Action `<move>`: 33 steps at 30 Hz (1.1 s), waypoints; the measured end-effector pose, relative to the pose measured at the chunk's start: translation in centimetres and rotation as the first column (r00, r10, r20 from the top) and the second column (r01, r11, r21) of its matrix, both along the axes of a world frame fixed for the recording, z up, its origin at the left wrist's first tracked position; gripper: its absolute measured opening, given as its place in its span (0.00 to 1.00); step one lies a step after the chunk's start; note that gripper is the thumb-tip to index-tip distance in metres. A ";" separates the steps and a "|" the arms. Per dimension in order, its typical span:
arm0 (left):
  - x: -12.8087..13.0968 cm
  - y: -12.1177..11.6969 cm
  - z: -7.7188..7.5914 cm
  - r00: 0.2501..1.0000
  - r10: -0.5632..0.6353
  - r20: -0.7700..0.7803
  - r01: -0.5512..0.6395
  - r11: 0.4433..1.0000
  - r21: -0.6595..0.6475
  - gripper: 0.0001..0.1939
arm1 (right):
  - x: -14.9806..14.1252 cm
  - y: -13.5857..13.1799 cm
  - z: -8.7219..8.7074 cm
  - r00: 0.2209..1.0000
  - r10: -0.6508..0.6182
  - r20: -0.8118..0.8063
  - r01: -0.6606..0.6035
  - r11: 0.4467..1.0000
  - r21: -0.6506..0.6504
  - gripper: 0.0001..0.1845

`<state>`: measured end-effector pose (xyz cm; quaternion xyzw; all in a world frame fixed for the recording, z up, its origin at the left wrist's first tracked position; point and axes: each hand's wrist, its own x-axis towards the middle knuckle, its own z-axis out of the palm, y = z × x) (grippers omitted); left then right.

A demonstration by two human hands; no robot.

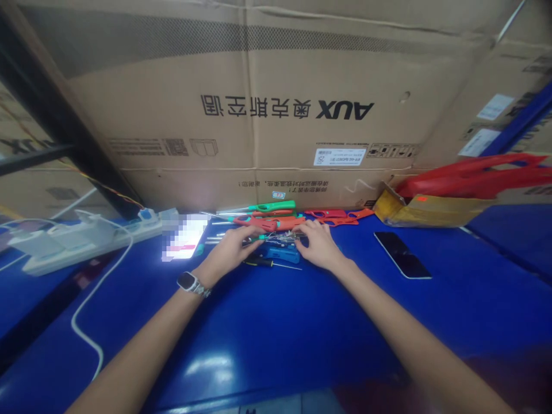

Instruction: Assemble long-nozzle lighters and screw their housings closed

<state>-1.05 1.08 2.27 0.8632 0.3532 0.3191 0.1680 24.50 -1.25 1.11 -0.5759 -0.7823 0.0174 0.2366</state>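
Observation:
My left hand (235, 250), with a watch (192, 283) on its wrist, curls thumb and forefinger together by a small green piece. Whether it grips that piece is unclear. Opposite it, my right hand (319, 246) bends its fingers in a pinch over small wires and metal parts (282, 236); what lies between them cannot be made out. A blue lighter casing (282, 253) lies just below the parts. In front of it is a screwdriver (261, 261) with a dark handle. Behind my hands lie a green stick lighter (273, 206) and orange lighter casings (288, 222).
A lit phone screen (185, 237) and a white power strip (99, 241) with cables are on the left. To the right lie a dark phone (403, 256) and an open box (435, 210) of red casings. A large cardboard carton (276, 75) stands behind the blue table (276, 333).

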 end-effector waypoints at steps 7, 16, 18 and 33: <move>0.6 -0.4 -0.3 0.997 -0.004 -0.073 0.005 1.000 0.012 0.09 | 0.1 0.5 0.4 1.000 0.014 0.004 -0.014 1.000 0.001 0.09; 1.3 -0.5 -1.2 0.990 -0.071 -0.120 0.065 0.997 -0.052 0.08 | 0.3 0.1 1.3 0.988 0.128 0.090 -0.109 0.976 -0.189 0.07; 1.3 -0.4 -1.4 0.989 -0.067 -0.132 0.059 0.997 -0.057 0.07 | 0.3 0.5 1.2 0.987 0.145 0.070 -0.128 0.972 -0.198 0.06; 1.0 0.0 -1.6 0.991 -0.089 -0.098 0.075 0.987 -0.140 0.07 | -1.6 1.5 3.0 0.976 0.164 0.141 -0.117 0.949 -0.292 0.04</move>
